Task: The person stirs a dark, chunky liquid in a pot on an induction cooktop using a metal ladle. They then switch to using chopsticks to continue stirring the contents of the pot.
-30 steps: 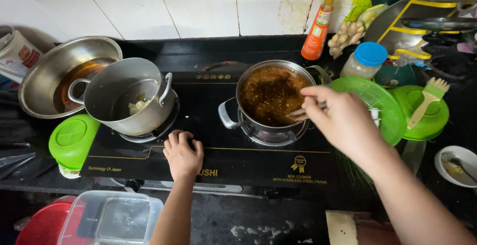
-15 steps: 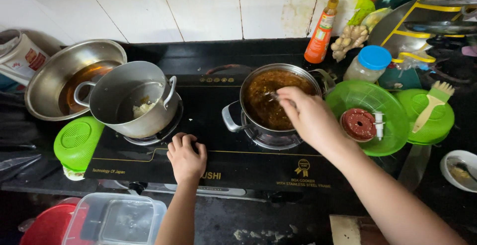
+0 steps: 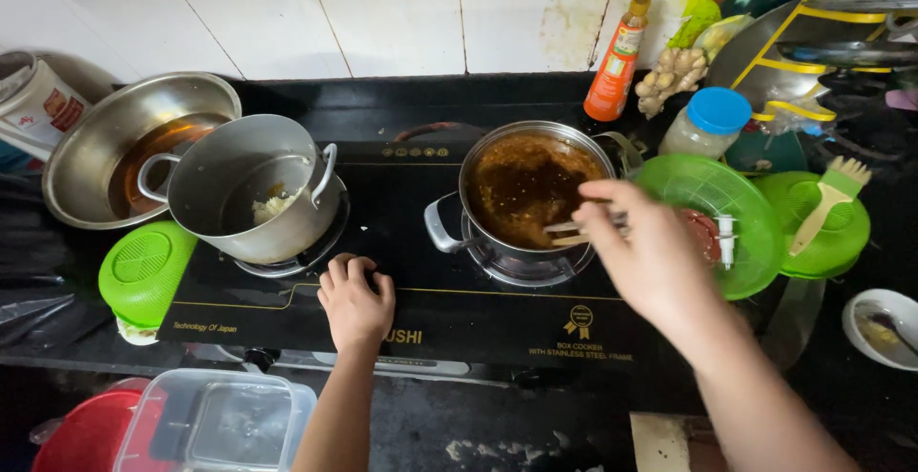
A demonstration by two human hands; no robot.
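A steel pot [image 3: 449, 228] full of dark brown sauce sits on the right burner of a black stove [image 3: 421, 309]. My right hand [image 3: 650, 257] hovers over the pot's right rim, gripping wooden chopsticks [image 3: 564, 233] whose tips reach into the sauce. My left hand [image 3: 356, 302] rests with curled fingers on the stove's front, just below the left burner. On that burner stands a second steel pot [image 3: 253, 195] with a bit of pale food inside.
A large steel bowl [image 3: 86, 161] of brown liquid sits far left, a green lid [image 3: 143, 271] before it. Right of the stove are green strainers [image 3: 736, 219], a wooden brush [image 3: 827, 195], a blue-capped jar [image 3: 703, 123], an orange bottle [image 3: 612, 75] and ginger [image 3: 669, 75]. Plastic containers [image 3: 215, 424] sit below.
My right hand has pulled back from the middle of the sauce pot toward its right rim, with the chopsticks. My left hand stays on the stove front.
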